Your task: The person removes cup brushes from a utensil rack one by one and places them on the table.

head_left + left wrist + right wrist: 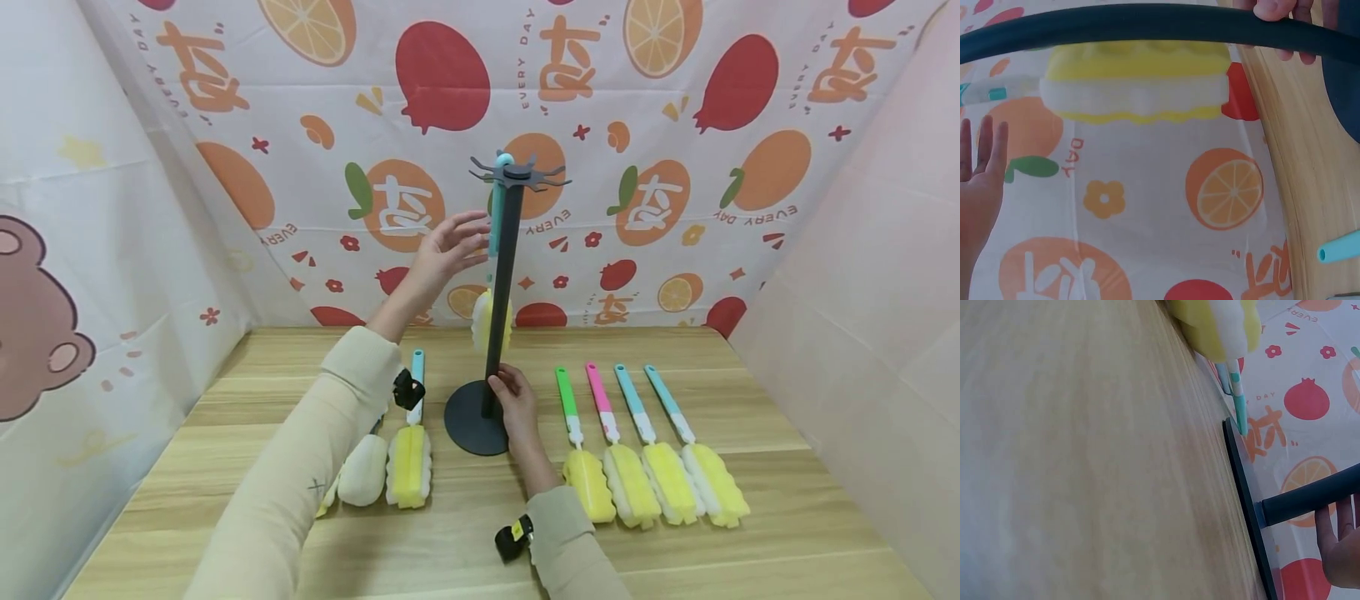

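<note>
A black stand (505, 283) with a round base and a ring of hooks on top stands upright on the table. From one hook hangs a sponge brush with a teal handle (496, 225); its yellow and white sponge head (1138, 90) is down behind the pole. My left hand (452, 247) is raised beside that handle, fingers extended; whether they touch it I cannot tell. Low on the pole, just above the base, my right hand (517, 404) grips it between thumb and fingers. The right wrist view catches this hand (1342, 550) at its edge, fingers against the pole.
Several sponge brushes lie in a row to the right, among them a green-handled one (567, 404) and a pink-handled one (602, 404). Left of the base lies a blue-handled brush (408, 467), beside a white sponge head (363, 471) partly covered by my left sleeve. A fruit-print cloth (315, 275) hangs behind.
</note>
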Action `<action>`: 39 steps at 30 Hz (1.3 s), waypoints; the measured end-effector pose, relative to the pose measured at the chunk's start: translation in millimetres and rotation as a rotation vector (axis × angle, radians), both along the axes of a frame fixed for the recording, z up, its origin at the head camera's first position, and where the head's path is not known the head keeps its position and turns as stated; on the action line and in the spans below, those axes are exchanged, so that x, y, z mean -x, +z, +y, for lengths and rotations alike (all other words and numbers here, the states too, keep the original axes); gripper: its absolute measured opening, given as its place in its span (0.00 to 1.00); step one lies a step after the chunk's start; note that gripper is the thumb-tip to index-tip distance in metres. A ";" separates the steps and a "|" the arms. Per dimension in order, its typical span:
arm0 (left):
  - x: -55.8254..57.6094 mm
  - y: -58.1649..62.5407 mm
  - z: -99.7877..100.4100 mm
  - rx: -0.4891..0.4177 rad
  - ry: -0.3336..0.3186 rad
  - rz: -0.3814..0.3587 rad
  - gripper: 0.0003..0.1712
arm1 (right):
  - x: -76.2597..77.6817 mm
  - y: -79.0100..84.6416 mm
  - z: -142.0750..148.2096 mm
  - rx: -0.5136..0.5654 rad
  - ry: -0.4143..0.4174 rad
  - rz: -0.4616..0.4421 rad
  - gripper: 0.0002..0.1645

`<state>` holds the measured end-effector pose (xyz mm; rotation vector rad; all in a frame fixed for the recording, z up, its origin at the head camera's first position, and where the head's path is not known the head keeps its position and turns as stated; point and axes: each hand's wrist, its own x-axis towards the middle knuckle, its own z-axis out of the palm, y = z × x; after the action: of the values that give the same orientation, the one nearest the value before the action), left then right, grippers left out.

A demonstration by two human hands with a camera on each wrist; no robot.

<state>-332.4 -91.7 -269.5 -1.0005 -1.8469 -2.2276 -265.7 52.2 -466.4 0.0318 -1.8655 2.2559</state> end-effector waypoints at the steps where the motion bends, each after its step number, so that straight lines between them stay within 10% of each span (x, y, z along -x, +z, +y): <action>1: -0.4 0.5 1.5 0.007 -0.003 -0.002 0.21 | 0.2 0.5 0.2 -0.003 -0.001 0.001 0.21; 39: -4.9 2.8 14.4 0.028 0.049 -0.039 0.21 | -0.9 1.1 0.4 0.005 0.010 -0.007 0.23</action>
<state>-327.5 -77.3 -266.7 -0.9118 -1.9021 -2.2148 -264.9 52.7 -465.3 0.0331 -1.8677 2.2696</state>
